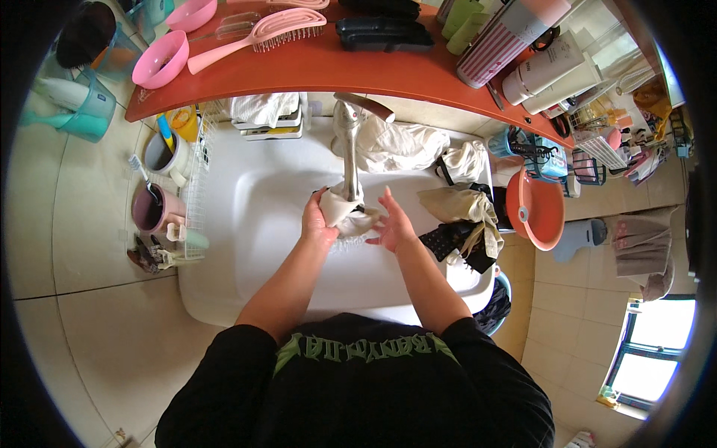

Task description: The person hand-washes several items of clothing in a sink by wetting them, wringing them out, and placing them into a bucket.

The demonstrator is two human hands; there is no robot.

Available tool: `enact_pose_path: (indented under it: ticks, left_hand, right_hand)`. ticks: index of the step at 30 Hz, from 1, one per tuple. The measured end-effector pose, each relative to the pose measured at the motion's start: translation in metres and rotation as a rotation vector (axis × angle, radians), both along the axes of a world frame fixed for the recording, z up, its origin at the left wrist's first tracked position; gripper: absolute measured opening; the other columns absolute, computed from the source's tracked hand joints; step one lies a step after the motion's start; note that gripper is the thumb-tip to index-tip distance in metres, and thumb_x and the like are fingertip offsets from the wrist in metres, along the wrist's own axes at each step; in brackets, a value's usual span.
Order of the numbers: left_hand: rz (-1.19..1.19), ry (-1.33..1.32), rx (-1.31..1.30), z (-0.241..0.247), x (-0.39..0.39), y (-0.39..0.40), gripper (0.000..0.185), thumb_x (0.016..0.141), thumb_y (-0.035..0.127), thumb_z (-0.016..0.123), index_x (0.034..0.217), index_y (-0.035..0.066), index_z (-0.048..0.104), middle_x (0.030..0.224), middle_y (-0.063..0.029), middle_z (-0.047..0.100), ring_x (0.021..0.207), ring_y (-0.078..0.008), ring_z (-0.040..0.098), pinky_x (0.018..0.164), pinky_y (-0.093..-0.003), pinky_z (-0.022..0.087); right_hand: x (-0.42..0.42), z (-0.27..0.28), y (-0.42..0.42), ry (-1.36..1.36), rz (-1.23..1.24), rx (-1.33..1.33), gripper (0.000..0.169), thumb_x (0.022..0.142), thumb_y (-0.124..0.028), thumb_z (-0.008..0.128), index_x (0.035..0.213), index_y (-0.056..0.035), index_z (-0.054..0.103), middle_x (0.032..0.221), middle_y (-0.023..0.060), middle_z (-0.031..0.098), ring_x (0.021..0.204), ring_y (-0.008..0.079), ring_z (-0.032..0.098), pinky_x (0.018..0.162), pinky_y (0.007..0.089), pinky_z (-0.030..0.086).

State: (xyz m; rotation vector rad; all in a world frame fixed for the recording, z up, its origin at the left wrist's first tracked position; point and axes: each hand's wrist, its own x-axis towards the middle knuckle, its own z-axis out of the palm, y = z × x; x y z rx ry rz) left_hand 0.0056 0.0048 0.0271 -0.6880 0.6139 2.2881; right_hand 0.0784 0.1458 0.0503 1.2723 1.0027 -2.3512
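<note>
My left hand point(319, 221) grips a wet white cloth item point(339, 210) with a dark patch, directly under the spout of a metal faucet point(349, 140). Beside the cloth's right edge, my right hand point(396, 227) has its fingers spread; whether the fingertips touch the fabric I cannot tell. Water splashes below the cloth in the white sink basin point(269, 246). Behind the faucet lies a bundle of white fabric point(400, 145). Beige cloth point(462, 203) and dark patterned fabric point(448, 238) are heaped on the sink's right rim.
A red-brown shelf point(313, 73) overhangs the sink's back, bearing a pink hairbrush point(291, 28), pink bowls and bottles. At left, a white wire rack point(197, 196) stands beside cups point(154, 210). An orange basin point(536, 210) is at right, above a tub point(500, 302) with dark cloth.
</note>
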Motion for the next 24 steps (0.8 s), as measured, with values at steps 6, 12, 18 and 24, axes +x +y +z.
enact_pose_path:
  ticks: [6, 12, 18, 24]
  left_hand:
    - [-0.023, -0.055, 0.224, 0.023, 0.022, 0.009, 0.038, 0.086, 0.034, 0.035, 0.1, 0.004, 0.054, 0.098, -0.0129, 0.058, 0.092, -0.0318, 0.055, 0.084, -0.0477, 0.043]
    - [-0.034, 0.017, -0.441, -0.014, 0.024, 0.001, 0.033, 0.087, 0.032, 0.041, 0.102, 0.005, 0.053, 0.099, -0.0087, 0.058, 0.09, -0.0209, 0.057, 0.081, -0.036, 0.045]
    - [-0.324, -0.004, -0.42, 0.042, 0.039, -0.002, 0.033, 0.083, 0.037, 0.051, 0.097, 0.007, 0.052, 0.093, -0.0046, 0.056, 0.084, -0.0165, 0.054, 0.068, -0.0331, 0.045]
    - [-0.245, 0.054, -0.151, 0.015, 0.053, -0.011, 0.028, 0.085, 0.033, 0.048, 0.098, 0.008, 0.051, 0.092, -0.0029, 0.055, 0.083, -0.0167, 0.054, 0.071, -0.0314, 0.045]
  right_hand:
    - [0.013, -0.01, -0.031, 0.321, -0.213, -0.643, 0.089, 0.067, -0.075, 0.04, 0.133, -0.0179, 0.027, 0.136, 0.0102, 0.028, 0.123, 0.0325, 0.028, 0.097, 0.0577, 0.02]
    - [0.001, -0.003, -0.042, 0.551, -0.145, -0.057, 0.077, 0.074, -0.063, 0.047, 0.128, -0.0094, 0.033, 0.122, 0.0107, 0.044, 0.113, 0.0273, 0.042, 0.097, 0.0439, 0.03]
    - [0.007, 0.01, -0.05, 0.522, -0.013, 0.3, 0.053, 0.065, -0.009, 0.074, 0.109, -0.0045, 0.046, 0.102, 0.0053, 0.054, 0.094, 0.0185, 0.052, 0.083, 0.0319, 0.043]
    - [0.029, 0.041, -0.064, 0.933, 0.12, 1.292, 0.033, 0.057, -0.013, 0.077, 0.072, -0.0027, 0.05, 0.085, 0.0122, 0.058, 0.081, 0.0252, 0.057, 0.073, 0.0324, 0.046]
